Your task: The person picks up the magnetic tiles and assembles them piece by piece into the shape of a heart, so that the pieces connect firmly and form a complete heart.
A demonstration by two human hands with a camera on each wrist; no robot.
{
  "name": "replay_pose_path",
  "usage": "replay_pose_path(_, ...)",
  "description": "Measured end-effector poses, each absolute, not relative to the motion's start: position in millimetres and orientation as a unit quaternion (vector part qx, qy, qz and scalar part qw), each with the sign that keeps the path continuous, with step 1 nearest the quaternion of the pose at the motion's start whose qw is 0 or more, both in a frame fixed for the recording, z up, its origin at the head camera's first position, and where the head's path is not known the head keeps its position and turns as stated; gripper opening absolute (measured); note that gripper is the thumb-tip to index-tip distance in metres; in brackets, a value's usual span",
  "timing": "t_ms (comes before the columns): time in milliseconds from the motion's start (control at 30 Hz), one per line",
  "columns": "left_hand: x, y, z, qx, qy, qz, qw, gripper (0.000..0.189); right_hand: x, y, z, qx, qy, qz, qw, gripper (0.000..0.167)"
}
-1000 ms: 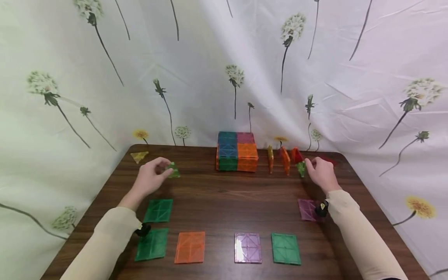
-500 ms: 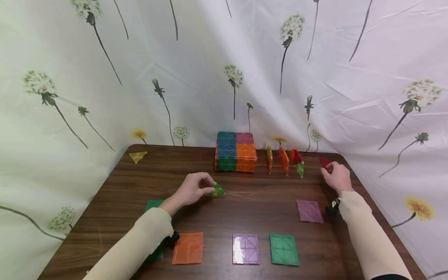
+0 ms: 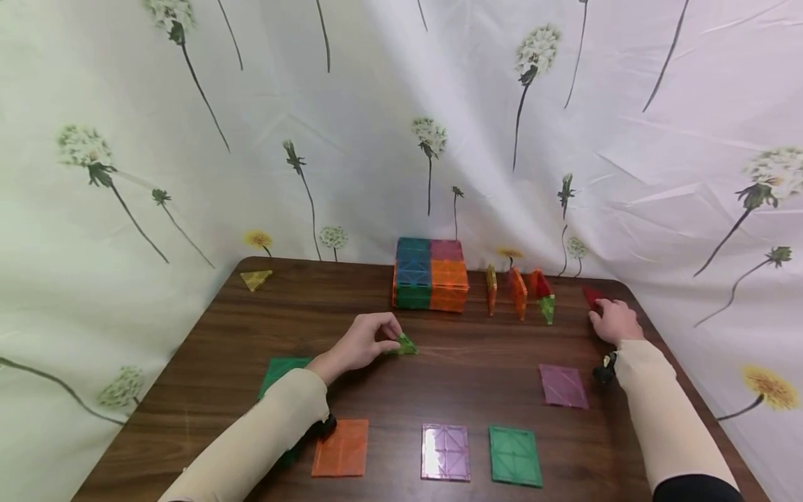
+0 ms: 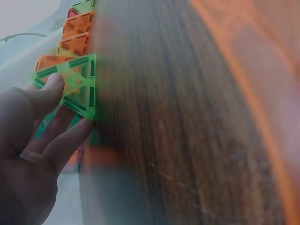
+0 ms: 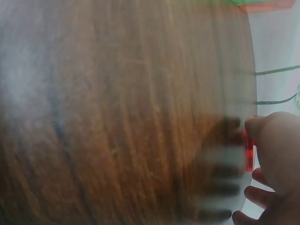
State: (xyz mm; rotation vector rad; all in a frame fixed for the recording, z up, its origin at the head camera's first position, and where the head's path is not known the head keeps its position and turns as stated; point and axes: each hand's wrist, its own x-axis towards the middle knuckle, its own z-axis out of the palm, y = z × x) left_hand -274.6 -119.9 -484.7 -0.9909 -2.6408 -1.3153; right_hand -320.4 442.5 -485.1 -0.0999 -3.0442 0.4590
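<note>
Over the middle of the table, my left hand pinches a clear light-green triangular magnetic tile. In the left wrist view the thumb lies across the face of this green tile, with fingers behind and below it. At the far right, my right hand is at a red triangular magnetic tile on the table. The right wrist view has the red tile edge-on, with one digit touching its end and the other fingers apart. Part of the red tile is hidden by the hand.
A multicoloured block of tiles stands at the back. Right of it are upright yellow, orange and red-green tiles. Square tiles, like the orange one and purple one, lie flat. A yellow triangle lies back left.
My left hand has picked up the green triangular tile at the left and carried it to the middle. My right hand has moved right, from beside the upright tiles to the red triangle.
</note>
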Motion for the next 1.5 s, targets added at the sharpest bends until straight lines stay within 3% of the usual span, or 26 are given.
replay_pose_path(167,-274,-119,-483,-0.333,-0.846,-0.417,0.004,0.017,-317,442,-483,-0.022,-0.986,0.152,0.068,0.033)
replay_pose_path(267,-275,-120,-483,-0.332,-0.847,-0.414,-0.003,0.018,-315,439,-479,-0.023,-0.985,0.161,0.061,0.026)
replay_pose_path(433,-277,-120,-483,-0.331,-0.848,-0.413,-0.011,0.017,-306,436,-470,-0.031,-0.984,0.172,0.037,0.046)
replay_pose_path(533,-279,-119,-483,-0.328,-0.849,-0.414,-0.012,0.017,-298,437,-465,-0.030,-0.982,0.178,0.046,0.062)
replay_pose_path(600,-280,-118,-482,-0.327,-0.850,-0.412,-0.011,0.017,-292,439,-462,-0.017,-0.981,0.180,0.063,0.063)
replay_pose_path(867,-281,-116,-481,-0.331,-0.848,-0.414,-0.019,0.020,-266,446,-450,0.033,-0.975,0.206,0.080,0.028)
replay_pose_path(1167,-280,-117,-483,-0.344,-0.847,-0.404,-0.008,0.023,-241,410,-425,0.092,-0.966,0.235,0.056,0.022)
replay_pose_path(1333,-280,-113,-482,-0.354,-0.849,-0.393,-0.005,0.023,-244,370,-427,0.137,-0.953,0.271,0.009,0.013)
replay_pose_path(1500,-280,-108,-483,-0.353,-0.851,-0.388,-0.009,0.023,-254,327,-434,0.230,-0.935,0.270,-0.001,0.014)
